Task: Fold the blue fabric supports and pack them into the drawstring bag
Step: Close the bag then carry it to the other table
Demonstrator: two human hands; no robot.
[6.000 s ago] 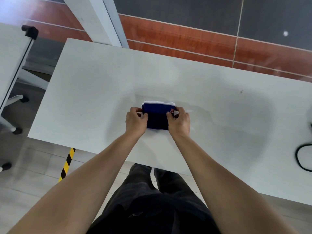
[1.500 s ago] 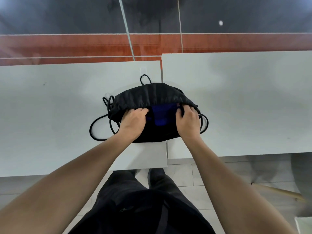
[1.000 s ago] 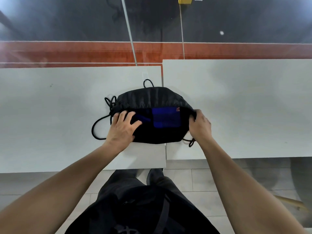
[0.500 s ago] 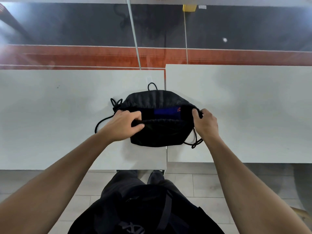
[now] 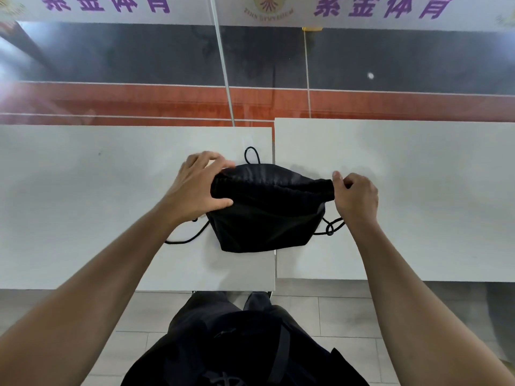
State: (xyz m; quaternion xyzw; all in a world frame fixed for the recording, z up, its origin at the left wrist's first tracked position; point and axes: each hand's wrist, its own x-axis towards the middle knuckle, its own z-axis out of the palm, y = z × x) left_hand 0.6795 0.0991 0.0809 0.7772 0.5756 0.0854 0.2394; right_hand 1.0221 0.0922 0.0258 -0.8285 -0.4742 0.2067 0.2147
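A black drawstring bag (image 5: 267, 218) lies across the seam between two white tables. Its top edge is gathered into a narrow band. My left hand (image 5: 195, 188) grips the left end of that band, fingers over the top and thumb underneath. At the right end my right hand (image 5: 355, 195) pinches the bag's corner. Black cords (image 5: 330, 228) loop out on both sides. The blue fabric supports are hidden; no blue shows at the bag's mouth.
The left table (image 5: 69, 204) and the right table (image 5: 432, 204) meet with a thin gap under the bag. Their front edges are close to my legs. Behind the tables runs a red and dark wall with a white banner.
The bag's mouth, open half a second ago with blue fabric showing, is now drawn flat and shut. Both hands moved outward and up along its top edge.
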